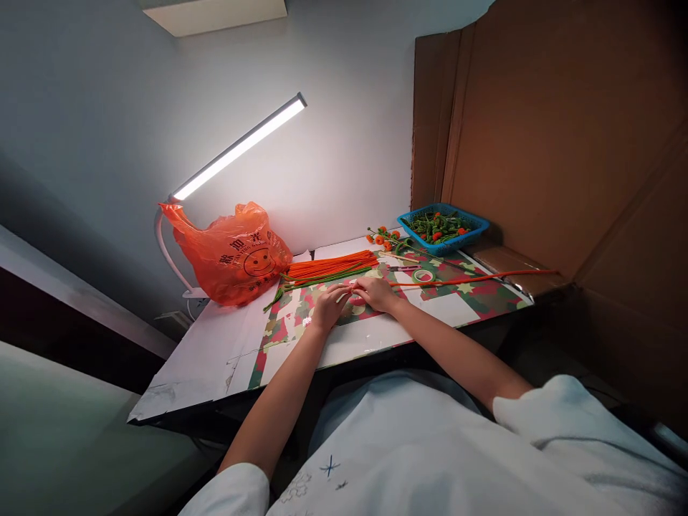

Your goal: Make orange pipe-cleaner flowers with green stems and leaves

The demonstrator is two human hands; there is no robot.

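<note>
My left hand (329, 307) and my right hand (378, 292) meet over the table, fingertips pinched together. A long orange pipe cleaner (473, 278) runs out to the right from under my right hand, past the table's right side. Its near end goes in among the fingers of both hands, where the fingertips hide it. Just behind my hands lies a bundle of orange pipe cleaners (330, 266), with several green pipe cleaners (322, 278) along its front edge.
An orange plastic bag (236, 254) stands at the left under a lit lamp (241, 148). At the back right are a blue basket (445, 249) of green and orange pieces, orange flowers (383, 238), and a tape roll (423, 276). Cardboard (537, 143) walls the right side.
</note>
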